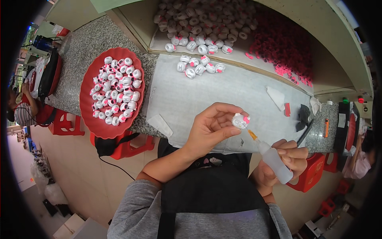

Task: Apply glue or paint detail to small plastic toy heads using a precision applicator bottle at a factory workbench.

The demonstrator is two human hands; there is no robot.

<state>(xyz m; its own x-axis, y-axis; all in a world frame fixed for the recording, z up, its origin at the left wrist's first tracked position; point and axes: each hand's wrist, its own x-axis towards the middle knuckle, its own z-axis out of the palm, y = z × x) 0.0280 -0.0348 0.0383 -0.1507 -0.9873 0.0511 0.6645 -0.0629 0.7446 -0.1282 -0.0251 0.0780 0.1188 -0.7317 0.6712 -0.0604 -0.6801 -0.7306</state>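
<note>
My left hand (207, 129) pinches a small white cat-head figure (238, 120) with a pink bow between thumb and fingers, above the pale work sheet. My right hand (292, 159) is wrapped round a translucent squeeze bottle (274, 161) with an orange needle tip. The bottle tilts up toward the left, and its needle meets or nearly meets the figure beside the bow; exact contact is too small to tell. Farther back on the work sheet (187, 99), several similar white heads (190, 73) lie in a loose group, some showing pink parts.
A red scalloped plate (85, 99) full of white-and-pink heads stands at the left. On the shelf behind lie a heap of white heads (207, 22) and a pile of small pink pieces (282, 49). Paper scraps (275, 97) and an orange marker-like stick (326, 128) lie to the right.
</note>
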